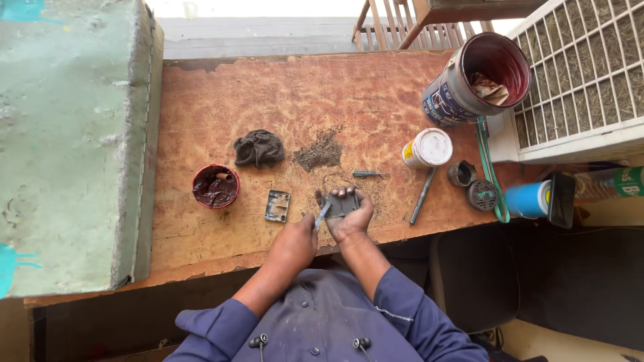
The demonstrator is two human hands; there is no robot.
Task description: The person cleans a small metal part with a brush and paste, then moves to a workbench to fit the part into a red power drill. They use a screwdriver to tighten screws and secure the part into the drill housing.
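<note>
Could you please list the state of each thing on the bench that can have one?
Left hand: shut on a thin tool.
Right hand: gripping a dark flat part.
Large bucket: open, tilted.
White jar: lid on.
Red bowl: open, holding dark paste.
Rag: crumpled.

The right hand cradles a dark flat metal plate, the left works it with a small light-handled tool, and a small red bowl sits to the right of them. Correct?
Not quite: in the head view the small red bowl sits left of the hands, not right.

My worn orange-brown wooden bench (201, 127) carries a dark crumpled rag (259, 148) beyond my left hand (295, 245), a round red paint-filled lid (215, 186) further left.
</note>
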